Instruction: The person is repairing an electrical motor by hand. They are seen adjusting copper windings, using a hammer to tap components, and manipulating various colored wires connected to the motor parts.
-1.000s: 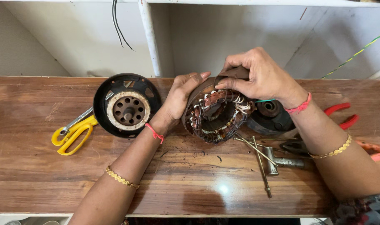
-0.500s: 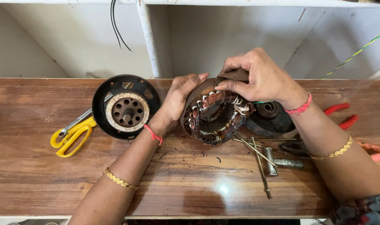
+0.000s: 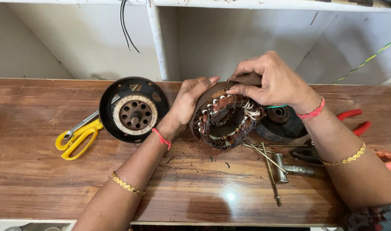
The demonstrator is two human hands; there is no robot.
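A round motor stator (image 3: 226, 122) with copper windings stands tilted on edge on the wooden table (image 3: 54, 179). My left hand (image 3: 188, 102) cups its left side and holds it up. My right hand (image 3: 270, 81) rests on its top rim and pinches a small brown cloth pad (image 3: 247, 79) against the windings. A red thread band is on each wrist.
A black round motor cover (image 3: 133, 109) with a rusty hub lies left of the stator. Yellow-handled scissors (image 3: 77, 137) lie further left. Another black motor part (image 3: 281, 122), long bolts (image 3: 268, 160), a small hammer (image 3: 292, 169) and red-handled pliers (image 3: 354, 122) lie at right.
The stator has tipped slightly and my right hand has shifted the cloth pad a little along the top rim. My left hand keeps its hold.
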